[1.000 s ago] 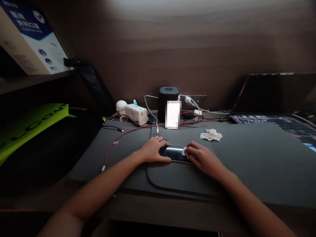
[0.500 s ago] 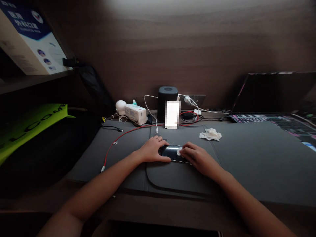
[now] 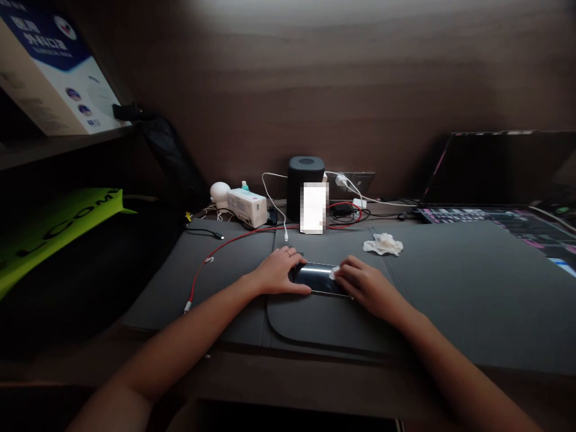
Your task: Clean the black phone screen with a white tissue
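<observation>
A dark phone [image 3: 317, 279] with a glossy screen lies flat on the grey mat [image 3: 450, 300]. My left hand [image 3: 279, 271] grips its left end, thumb along the near edge and fingers at the far edge. Pinched in the fingers of my right hand [image 3: 362, 282] is a small white wad [image 3: 334, 273], which touches the right part of the screen. The right hand covers the phone's right end. A crumpled white tissue [image 3: 383, 245] rests on the mat beyond my right hand.
Behind the phone stand a dark speaker [image 3: 306, 165], a bright blurred panel [image 3: 314, 208] and a small white box [image 3: 247, 206]. A red cable [image 3: 193, 279] curves across the left. An open laptop [image 3: 504, 174] is at the right, a shelf box [image 3: 67, 72] upper left.
My right hand has slid slightly to the right across the screen with the white wad. My left hand stays on the phone's left end.
</observation>
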Available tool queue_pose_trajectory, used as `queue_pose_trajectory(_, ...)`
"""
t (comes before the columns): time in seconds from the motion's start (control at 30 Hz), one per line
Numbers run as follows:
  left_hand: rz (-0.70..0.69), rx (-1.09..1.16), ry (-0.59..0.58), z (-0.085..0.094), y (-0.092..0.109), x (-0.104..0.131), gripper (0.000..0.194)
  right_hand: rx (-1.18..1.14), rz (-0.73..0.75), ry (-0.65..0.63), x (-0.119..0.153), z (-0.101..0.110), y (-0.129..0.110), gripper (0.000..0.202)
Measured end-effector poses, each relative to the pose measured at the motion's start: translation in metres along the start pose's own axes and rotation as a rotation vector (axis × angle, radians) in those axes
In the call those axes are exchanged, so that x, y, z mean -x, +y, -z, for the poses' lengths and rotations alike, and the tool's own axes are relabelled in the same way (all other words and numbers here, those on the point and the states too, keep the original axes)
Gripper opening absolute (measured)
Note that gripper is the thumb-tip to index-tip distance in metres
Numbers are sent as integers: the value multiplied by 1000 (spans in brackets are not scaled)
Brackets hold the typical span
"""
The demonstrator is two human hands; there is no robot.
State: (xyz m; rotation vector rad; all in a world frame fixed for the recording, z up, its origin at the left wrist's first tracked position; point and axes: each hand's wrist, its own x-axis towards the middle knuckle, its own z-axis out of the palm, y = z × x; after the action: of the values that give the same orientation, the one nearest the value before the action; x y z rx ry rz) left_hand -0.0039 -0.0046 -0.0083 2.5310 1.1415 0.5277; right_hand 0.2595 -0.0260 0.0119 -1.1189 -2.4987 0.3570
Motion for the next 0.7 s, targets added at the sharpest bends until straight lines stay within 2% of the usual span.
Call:
queue_pose_trajectory(0.1, -2, 4, -1, 0, 0, 0, 64, -23, 52, -33, 0, -2, 0, 25)
queue_pose_trajectory(0.27, 0, 3, -1, -1, -2, 0, 65, 15, 1, 19, -1, -2, 0, 23)
queue_pose_trajectory(0.4, -6, 5, -2, 0, -2, 0, 65, -1, 55, -30, -1, -1, -4, 28)
queue_pose_trajectory(0.57, 4, 1, -10, 0, -2, 0, 65, 36, -2, 19, 0, 3, 0, 25)
queue_pose_trajectory(0.7, -6, 8, -13, -1, -3, 0, 66, 13, 46, -18, 0, 1, 0, 28)
